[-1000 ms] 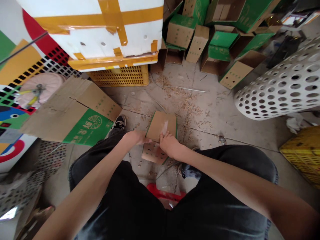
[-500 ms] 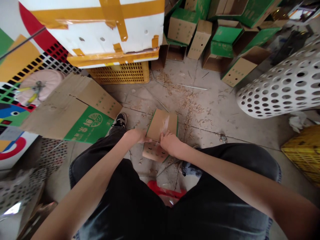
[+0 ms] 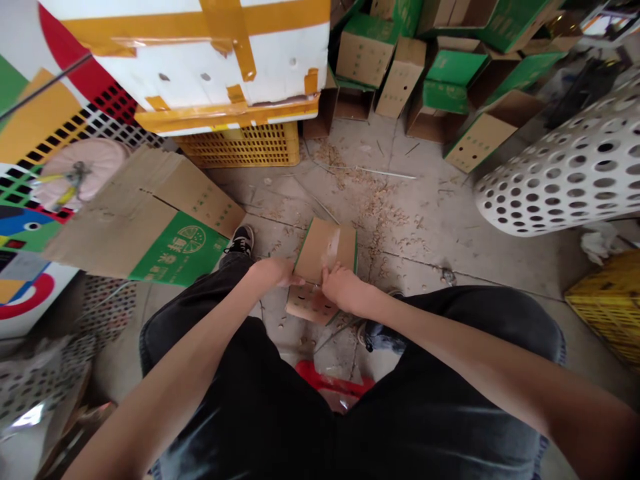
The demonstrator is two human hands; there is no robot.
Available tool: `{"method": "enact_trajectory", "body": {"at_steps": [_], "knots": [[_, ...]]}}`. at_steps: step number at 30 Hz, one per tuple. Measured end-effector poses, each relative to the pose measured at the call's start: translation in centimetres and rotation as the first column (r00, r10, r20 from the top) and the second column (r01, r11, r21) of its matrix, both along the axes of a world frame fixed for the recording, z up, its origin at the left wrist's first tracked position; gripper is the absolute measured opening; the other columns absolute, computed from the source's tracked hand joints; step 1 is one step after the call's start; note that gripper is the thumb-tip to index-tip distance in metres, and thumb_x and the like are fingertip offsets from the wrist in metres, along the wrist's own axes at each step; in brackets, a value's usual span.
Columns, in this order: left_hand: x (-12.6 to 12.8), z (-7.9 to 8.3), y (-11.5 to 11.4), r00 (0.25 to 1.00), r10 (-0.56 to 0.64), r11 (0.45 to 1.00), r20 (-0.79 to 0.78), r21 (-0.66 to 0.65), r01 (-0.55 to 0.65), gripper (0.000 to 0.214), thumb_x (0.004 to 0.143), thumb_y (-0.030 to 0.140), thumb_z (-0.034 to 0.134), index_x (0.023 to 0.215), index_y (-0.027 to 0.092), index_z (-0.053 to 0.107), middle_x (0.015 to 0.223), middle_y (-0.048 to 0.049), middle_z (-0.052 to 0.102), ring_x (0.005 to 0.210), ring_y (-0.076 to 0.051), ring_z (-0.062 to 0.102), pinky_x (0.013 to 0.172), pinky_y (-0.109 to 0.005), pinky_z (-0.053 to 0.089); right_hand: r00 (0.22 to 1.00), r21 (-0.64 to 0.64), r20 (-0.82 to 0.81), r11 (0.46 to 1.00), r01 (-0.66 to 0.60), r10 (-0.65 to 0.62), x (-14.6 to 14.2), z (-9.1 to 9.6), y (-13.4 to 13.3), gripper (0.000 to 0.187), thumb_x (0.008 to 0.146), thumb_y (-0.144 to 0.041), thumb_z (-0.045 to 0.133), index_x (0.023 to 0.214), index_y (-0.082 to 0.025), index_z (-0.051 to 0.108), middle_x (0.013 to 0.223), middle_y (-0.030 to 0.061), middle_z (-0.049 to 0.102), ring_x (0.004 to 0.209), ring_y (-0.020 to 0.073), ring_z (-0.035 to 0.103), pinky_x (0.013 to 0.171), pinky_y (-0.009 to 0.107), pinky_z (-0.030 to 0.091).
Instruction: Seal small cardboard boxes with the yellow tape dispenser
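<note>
Seated person working over a concrete floor [image 3: 450,250], viewed from above, with a small cardboard carton [image 3: 325,250] as the central reference point. Far beyond the carton lies a large white foam box [image 3: 180,60] bound with amber tape, resting on a yellow plastic crate [image 3: 240,145]. To the carton's right stands a white perforated plastic cylinder [image 3: 565,173], tilted on its side, and farther right and nearer the person sits a second yellow crate [image 3: 605,313]. Beyond the carton, past the floor, lie many green-printed cardboard cartons [image 3: 400,80] in a loose heap. To the carton's left lies a flattened cardboard sheet [image 3: 145,220] with a green printed panel.

The carton rests low between the person's knees, above the floor and just beyond dark shorts [image 3: 250,407], its folded flaps and punched holes facing upward. A pale streak marks its upper face. Both hands are closed on it. The left hand [image 3: 274,272] grips its left edge, with the fingers curled over the fold. The right hand [image 3: 343,288] grasps the near edge, with the fingertips [image 3: 327,272] pressed onto the upper face. The hands stand just apart.

Wood shavings [image 3: 383,213] are scattered beyond the carton. A black sneaker [image 3: 241,240] sits just to its left, and a red object [image 3: 333,381] lies nearer the person, below it.
</note>
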State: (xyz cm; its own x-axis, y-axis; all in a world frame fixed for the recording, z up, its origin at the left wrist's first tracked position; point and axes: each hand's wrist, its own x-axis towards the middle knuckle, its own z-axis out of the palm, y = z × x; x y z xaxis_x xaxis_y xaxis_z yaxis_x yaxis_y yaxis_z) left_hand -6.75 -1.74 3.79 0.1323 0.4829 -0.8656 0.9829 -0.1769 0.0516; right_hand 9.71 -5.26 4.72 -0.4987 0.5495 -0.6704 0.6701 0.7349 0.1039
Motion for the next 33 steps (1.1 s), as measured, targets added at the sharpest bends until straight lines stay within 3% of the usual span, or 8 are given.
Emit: {"method": "enact_trajectory", "body": {"at_steps": [6, 13, 23, 33], "knots": [[0.0, 0.2, -0.2, 0.999, 0.000, 1.000, -0.033, -0.014, -0.001, 0.062, 0.091, 0.057, 0.055, 0.130, 0.011, 0.067, 0.132, -0.0225, 0.065, 0.123, -0.036, 0.063, 0.101, -0.042, 0.053, 0.992, -0.064, -0.043, 0.990, -0.123, 0.120, 0.2, 0.5, 0.5, 0.064, 0.087, -0.008, 0.060, 0.147, 0.003, 0.043, 0.134, 0.0391, 0.055, 0.117, 0.0358, 0.067, 0.087, 0.041, 0.060], [0.0, 0.7, -0.1, 0.998, -0.042, 0.999, -0.050, -0.020, 0.041, 0.057, 0.095, 0.052, 0.050, 0.129, 0.010, 0.068, 0.132, -0.0234, 0.064, 0.122, -0.035, 0.064, 0.100, -0.041, 0.053, 0.985, -0.021, -0.152, 0.996, -0.089, 0.085, 0.4, 0.9, 0.3, 0.045, 0.089, -0.008, 0.057, 0.133, 0.001, 0.060, 0.113, 0.0310, 0.069, 0.110, 0.0311, 0.070, 0.086, 0.038, 0.060], [0.2, 1.5, -0.2, 0.997, -0.043, 0.999, -0.057, -0.013, 0.042, 0.061, 0.097, 0.052, 0.044, 0.133, 0.006, 0.062, 0.137, -0.0233, 0.061, 0.126, -0.035, 0.061, 0.102, -0.041, 0.051, 0.994, 0.001, -0.096, 0.999, -0.050, 0.050, 0.3, 0.4, 0.1, 0.066, 0.089, -0.014, 0.060, 0.148, 0.007, 0.039, 0.131, 0.0416, 0.056, 0.116, 0.0372, 0.067, 0.084, 0.041, 0.060], [0.4, 1.8, -0.1, 0.998, -0.029, 1.000, -0.056, 0.011, 0.029, 0.061, 0.097, 0.054, 0.042, 0.133, 0.009, 0.063, 0.136, -0.0216, 0.063, 0.125, -0.033, 0.062, 0.101, -0.037, 0.051, 0.996, 0.046, -0.086, 0.999, 0.002, 0.002, 0.2, 0.1, -0.2, 0.064, 0.091, -0.009, 0.052, 0.151, 0.005, 0.035, 0.135, 0.0425, 0.052, 0.120, 0.0359, 0.065, 0.086, 0.040, 0.059]]}}
